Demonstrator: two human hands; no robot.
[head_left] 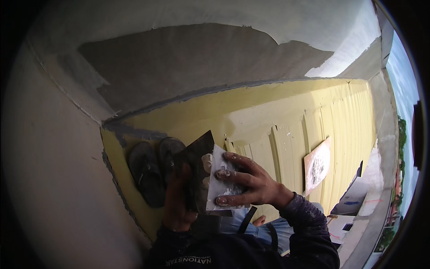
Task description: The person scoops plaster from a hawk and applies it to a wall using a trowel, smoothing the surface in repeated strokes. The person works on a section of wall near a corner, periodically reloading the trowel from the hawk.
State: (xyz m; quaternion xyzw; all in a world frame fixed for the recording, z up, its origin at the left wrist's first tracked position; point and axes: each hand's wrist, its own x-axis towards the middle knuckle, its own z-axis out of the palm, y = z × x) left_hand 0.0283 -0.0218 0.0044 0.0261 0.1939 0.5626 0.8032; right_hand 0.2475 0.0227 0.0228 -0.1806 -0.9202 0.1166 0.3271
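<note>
My left hand (177, 204) is in shadow and holds a dark, flat putty board (199, 150) tilted up in front of my body. Lumps of whitish putty (206, 163) cling to that board near its right side. Against it, my right hand (253, 181) grips a pale, flat putty spreader (216, 190), with its fingers laid across the face. White smears cover the spreader and the fingertips. My right thumb is hidden behind the spreader, and the two tools overlap, so whether they touch is hard to tell.
Dark slippers (145, 175) rest on the yellow ribbed metal sheeting (286, 143) by the left wall (67, 157). A square board with white paste (318, 165) lies to the right. A partly coated grey wall (201, 58) runs along the far side. A bare foot (259, 220) shows below.
</note>
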